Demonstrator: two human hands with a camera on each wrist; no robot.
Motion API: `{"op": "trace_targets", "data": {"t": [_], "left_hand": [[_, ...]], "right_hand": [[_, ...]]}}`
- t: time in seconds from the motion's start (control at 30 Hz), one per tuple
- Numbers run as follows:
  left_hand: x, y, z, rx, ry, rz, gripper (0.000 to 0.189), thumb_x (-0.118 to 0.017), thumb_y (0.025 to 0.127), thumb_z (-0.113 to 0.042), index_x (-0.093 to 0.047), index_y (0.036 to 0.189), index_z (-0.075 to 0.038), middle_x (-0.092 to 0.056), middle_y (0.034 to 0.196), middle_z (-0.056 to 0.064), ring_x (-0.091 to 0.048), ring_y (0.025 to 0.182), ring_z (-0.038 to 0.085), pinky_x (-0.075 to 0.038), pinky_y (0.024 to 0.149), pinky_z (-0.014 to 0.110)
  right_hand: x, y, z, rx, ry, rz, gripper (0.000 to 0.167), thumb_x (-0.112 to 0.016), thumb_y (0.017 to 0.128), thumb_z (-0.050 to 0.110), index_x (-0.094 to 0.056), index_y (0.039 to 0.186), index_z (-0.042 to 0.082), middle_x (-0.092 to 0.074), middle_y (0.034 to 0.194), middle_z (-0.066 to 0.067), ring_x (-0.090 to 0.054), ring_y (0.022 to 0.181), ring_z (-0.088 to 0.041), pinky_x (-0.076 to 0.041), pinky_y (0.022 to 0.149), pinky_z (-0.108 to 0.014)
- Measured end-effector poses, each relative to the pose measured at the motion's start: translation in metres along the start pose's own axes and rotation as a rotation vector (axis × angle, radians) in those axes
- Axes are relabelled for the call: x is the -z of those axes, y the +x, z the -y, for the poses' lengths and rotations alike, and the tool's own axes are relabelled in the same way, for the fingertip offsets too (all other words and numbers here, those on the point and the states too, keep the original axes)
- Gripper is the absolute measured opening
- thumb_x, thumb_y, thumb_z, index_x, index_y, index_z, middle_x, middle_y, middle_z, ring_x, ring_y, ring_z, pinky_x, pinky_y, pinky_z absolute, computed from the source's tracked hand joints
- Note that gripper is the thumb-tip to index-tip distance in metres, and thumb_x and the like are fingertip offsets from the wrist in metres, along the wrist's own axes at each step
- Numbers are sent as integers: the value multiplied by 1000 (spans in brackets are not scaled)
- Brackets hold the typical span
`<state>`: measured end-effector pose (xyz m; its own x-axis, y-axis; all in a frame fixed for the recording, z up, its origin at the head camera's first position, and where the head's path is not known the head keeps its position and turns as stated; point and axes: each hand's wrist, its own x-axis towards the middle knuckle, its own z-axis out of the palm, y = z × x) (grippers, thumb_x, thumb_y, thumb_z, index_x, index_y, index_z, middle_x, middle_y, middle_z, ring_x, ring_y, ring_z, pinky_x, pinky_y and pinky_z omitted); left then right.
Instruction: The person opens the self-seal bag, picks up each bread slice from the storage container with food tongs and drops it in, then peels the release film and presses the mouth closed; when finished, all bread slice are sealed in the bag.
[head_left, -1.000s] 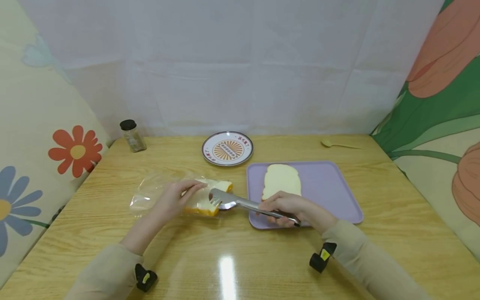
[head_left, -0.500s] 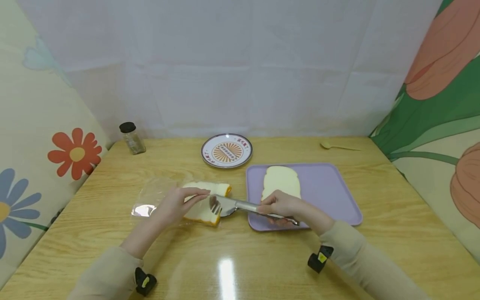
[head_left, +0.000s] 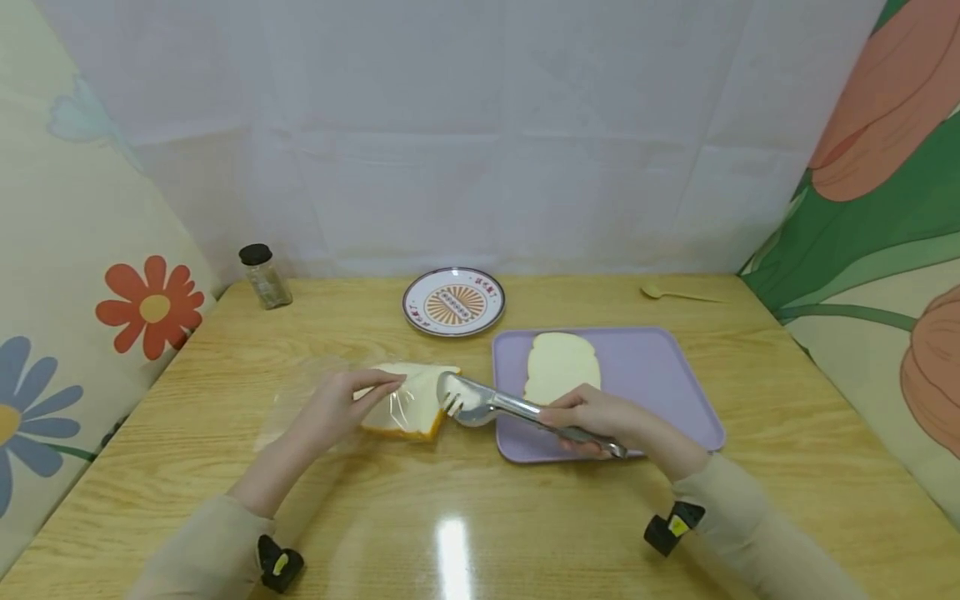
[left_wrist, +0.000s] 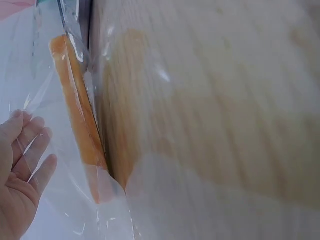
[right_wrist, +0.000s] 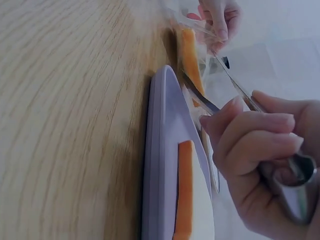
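Note:
In the head view, my left hand point(head_left: 337, 407) pinches the edge of a clear plastic bag point(left_wrist: 37, 90) with thumb and fingers. A bread slice point(head_left: 408, 408) with an orange-brown crust lies at the bag's mouth on the table, partly covered by film. My right hand point(head_left: 597, 418) grips metal tongs point(head_left: 516, 406). The tongs' jaws stand apart at the slice's right edge; whether they touch it I cannot tell. Just beyond the right hand, another bread slice point(head_left: 561, 365) lies flat on the left part of a purple tray point(head_left: 663, 383).
A round patterned plate point(head_left: 487, 317) stands behind the bag. A glass jar with a black lid point(head_left: 267, 279) is at the back left. On the far right lies a yellow spoon point(head_left: 654, 291). White cloth point(head_left: 450, 167) hangs behind the table.
The tongs have drawn back right, from over the bagged slice to its right edge, and their ends are wider apart. My left hand has shifted slightly left, still holding the bag.

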<state>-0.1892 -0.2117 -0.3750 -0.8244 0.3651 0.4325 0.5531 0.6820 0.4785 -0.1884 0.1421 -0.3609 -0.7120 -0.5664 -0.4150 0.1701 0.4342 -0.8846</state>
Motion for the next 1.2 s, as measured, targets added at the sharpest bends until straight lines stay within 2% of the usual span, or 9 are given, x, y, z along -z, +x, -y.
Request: {"op": "trace_targets", "data": {"t": [0.2, 0.43, 0.53, 0.67, 0.8, 0.9, 1.0, 1.2], "left_hand": [[-3, 5, -1, 24, 27, 18, 17, -66, 86, -8, -73, 101, -3, -73, 96, 12, -70, 89, 27, -57, 77, 42], [-5, 6, -2, 28, 18, 42, 17, -66, 87, -9, -73, 101, -2, -73, 96, 14, -70, 90, 29, -56, 79, 44], [-5, 6, -2, 21, 21, 43, 17, -66, 87, -9, -73, 100, -2, -73, 95, 15, -70, 80, 22, -57, 76, 43], [-6, 5, -1, 42, 16, 61, 18, -66, 88, -12, -72, 102, -3, -72, 98, 14, -60, 67, 10, -57, 73, 41], [-6, 3, 1, 50, 3, 64, 19, -65, 88, -11, -72, 104, -2, -72, 99, 14, -67, 74, 18, -56, 76, 43], [-4, 2, 1, 44, -4, 48, 18, -65, 87, -9, -72, 103, -2, -72, 99, 14, -69, 90, 28, -55, 80, 45], [-3, 2, 0, 37, 0, 43, 18, -65, 87, -9, -72, 103, -3, -72, 99, 14, -69, 92, 30, -55, 80, 45], [-4, 5, -1, 33, 1, 51, 18, -65, 87, -9, -72, 103, -3, -72, 99, 13, -69, 92, 29, -56, 80, 44]], "right_hand": [[8, -28, -11, 8, 92, 0, 44, -50, 96, 36, -53, 99, -8, -55, 63, 2, -41, 40, -3, -34, 35, -16], [2, -68, -25, 38, 225, -11, 51, -45, 98, 39, -50, 113, -10, -57, 71, 4, -44, 43, 0, -37, 36, -14], [0, -83, -31, 38, 276, -13, 50, -44, 99, 39, -49, 114, -8, -57, 70, 5, -44, 44, 1, -38, 37, -14], [-1, -99, -38, 30, 306, -12, 44, -40, 100, 40, -49, 110, -2, -57, 69, 6, -44, 44, 0, -40, 39, -14], [0, -112, -44, 41, 337, -13, 45, -37, 102, 37, -46, 117, -4, -58, 77, 5, -46, 47, 1, -40, 41, -14], [0, -120, -47, 45, 362, -1, 45, -36, 102, 37, -46, 120, -4, -57, 80, 6, -46, 48, 2, -40, 41, -13], [-2, -127, -52, 54, 389, 21, 42, -34, 103, 35, -47, 119, -2, -56, 81, 6, -47, 49, 1, -40, 43, -14], [-10, -140, -60, 17, 462, 35, 41, -33, 103, 36, -48, 119, 2, -56, 79, 6, -48, 51, -1, -39, 45, -15]]}}
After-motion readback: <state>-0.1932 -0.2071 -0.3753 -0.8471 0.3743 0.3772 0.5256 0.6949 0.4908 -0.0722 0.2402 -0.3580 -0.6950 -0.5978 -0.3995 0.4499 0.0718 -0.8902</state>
